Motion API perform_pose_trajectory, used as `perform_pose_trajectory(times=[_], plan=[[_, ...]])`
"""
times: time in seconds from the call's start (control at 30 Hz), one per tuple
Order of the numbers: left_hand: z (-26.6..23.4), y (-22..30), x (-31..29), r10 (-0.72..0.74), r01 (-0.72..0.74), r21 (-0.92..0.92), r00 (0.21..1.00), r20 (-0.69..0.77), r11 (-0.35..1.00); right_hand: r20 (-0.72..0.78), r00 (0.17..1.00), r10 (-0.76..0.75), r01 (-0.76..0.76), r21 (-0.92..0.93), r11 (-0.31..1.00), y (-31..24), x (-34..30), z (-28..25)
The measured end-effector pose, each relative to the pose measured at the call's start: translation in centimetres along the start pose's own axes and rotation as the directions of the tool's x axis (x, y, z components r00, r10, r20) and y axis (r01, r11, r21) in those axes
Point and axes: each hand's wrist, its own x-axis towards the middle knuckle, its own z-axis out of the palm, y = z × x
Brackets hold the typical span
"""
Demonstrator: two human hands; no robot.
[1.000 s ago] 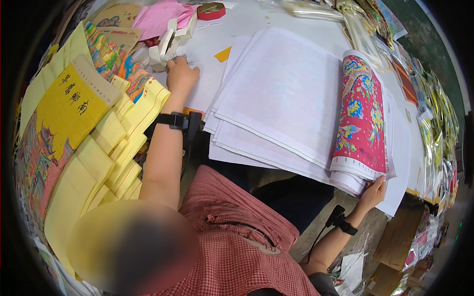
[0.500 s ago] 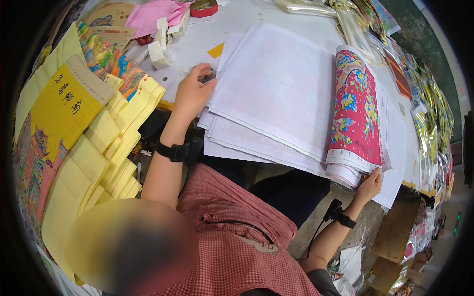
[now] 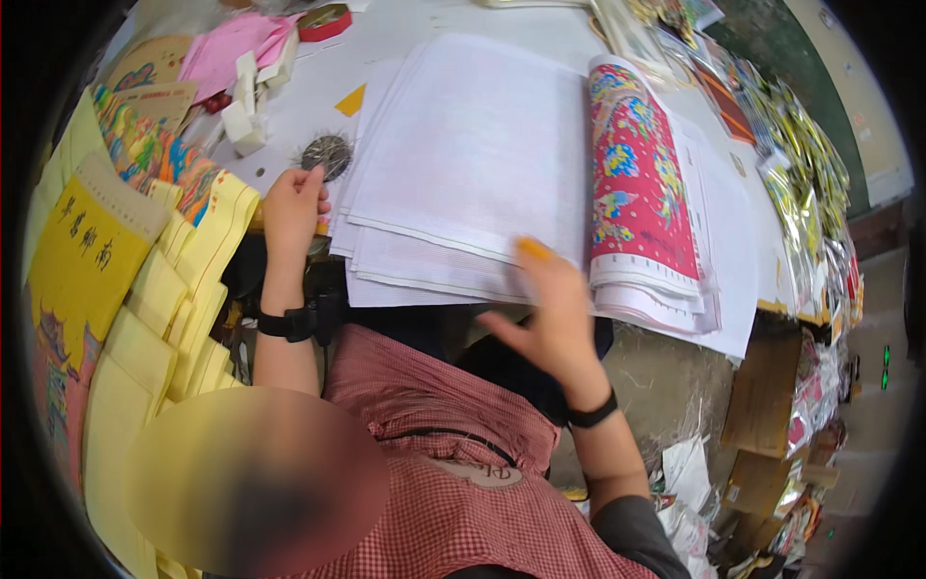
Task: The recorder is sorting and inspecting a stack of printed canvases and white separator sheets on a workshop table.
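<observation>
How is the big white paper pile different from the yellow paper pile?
The white sheets are large and lie flat in a loose stack; the yellow paper bundles are smaller, folded and overlapping in a row. The white stack sits in front of the person, between the left hand and the right hand; the yellow ones lie off to the left. Both are paper piles on the table.

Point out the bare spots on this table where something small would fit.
Bare white table shows between the white blocks, the orange paper scrap and the white sheet stack. A round metal disc takes its near end, by the left hand. The left side, under yellow paper stacks, is crowded.
</observation>
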Motion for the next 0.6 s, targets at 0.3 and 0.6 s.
perform_pose_trajectory(times=[0.3, 0.6], plan=[[-0.7, -0.1, 1.1, -0.085, 0.094, -0.061, 0.988, 0.132, 0.994, -0.064, 0.983, -0.173, 0.157, -0.2, 0.967, 3.4, 0.8, 4.5], [-1.1, -0.8, 0.9, -0.07, 0.097, -0.18, 0.986, 0.148, 0.979, 0.012, 0.998, -0.065, 0.067, -0.218, 0.974, 3.8, -2.5, 1.4]])
